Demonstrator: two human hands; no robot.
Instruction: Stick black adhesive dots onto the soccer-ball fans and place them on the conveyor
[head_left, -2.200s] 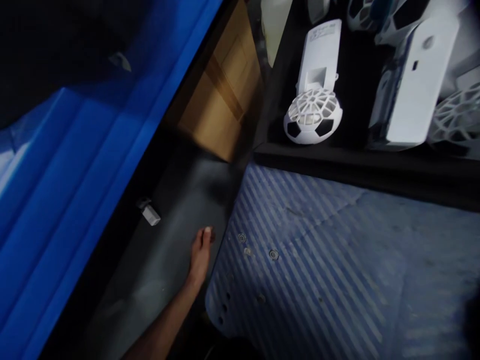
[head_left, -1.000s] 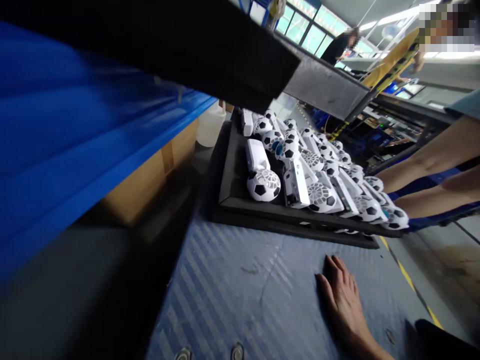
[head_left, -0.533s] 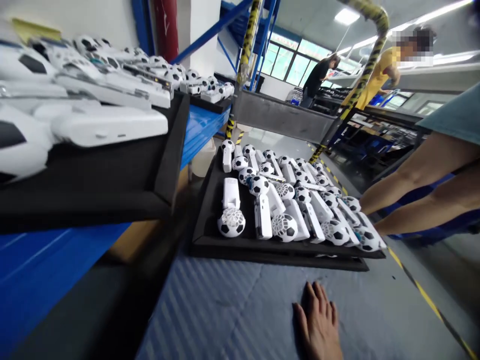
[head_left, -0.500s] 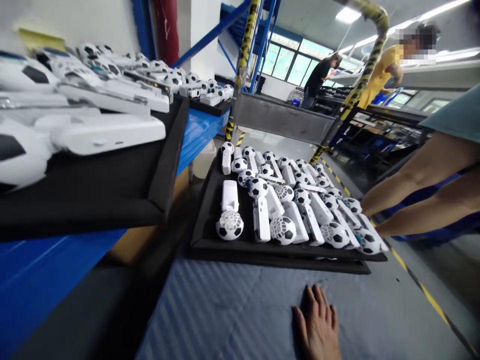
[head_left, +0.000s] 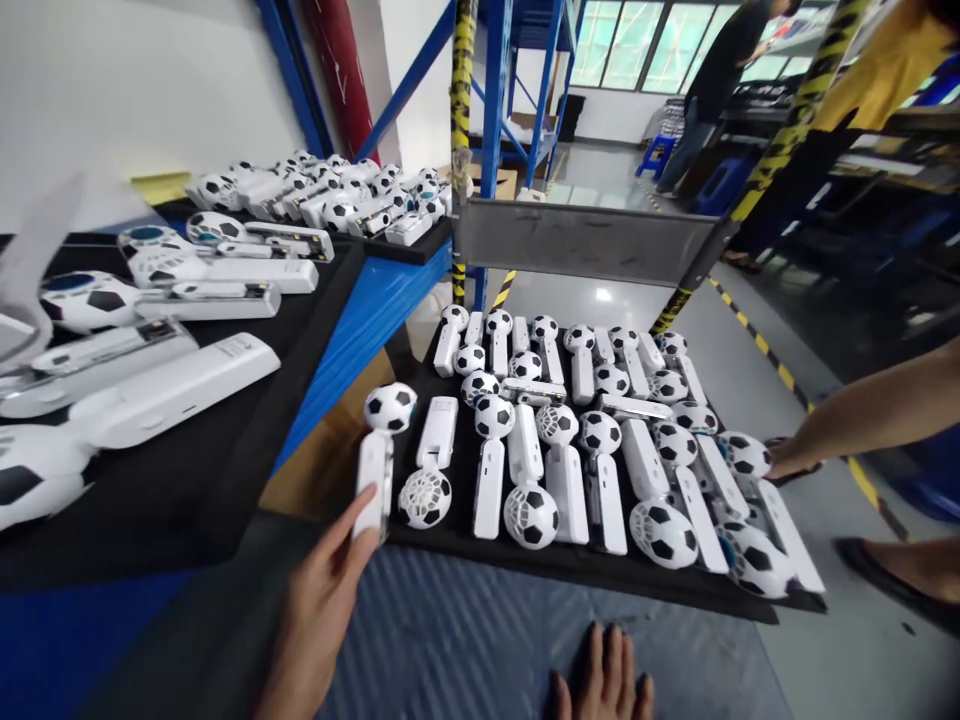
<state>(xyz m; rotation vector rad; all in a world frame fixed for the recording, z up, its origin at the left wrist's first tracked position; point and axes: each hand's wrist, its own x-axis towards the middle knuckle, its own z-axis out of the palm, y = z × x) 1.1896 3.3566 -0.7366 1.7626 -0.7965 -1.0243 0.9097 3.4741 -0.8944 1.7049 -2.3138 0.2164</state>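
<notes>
My left hand grips the lower end of a white handled device with a soccer-ball head, held upright at the left edge of the lower black tray. Beside it in that tray lies a similar device, ball end toward me. Several more white devices with soccer-ball heads lie in rows across the tray. My right hand is at the bottom edge, fingers apart, on the grey ribbed surface in front of the tray, holding nothing.
On the left, a blue shelf carries black trays with similar devices. A grey panel between yellow-black posts stands behind the lower tray. A person's leg is at the right; two people stand farther back.
My left hand has come into view with a device in its grip. The camera view has tilted down and shifted. My right hand appears lower in the picture, still spread.
</notes>
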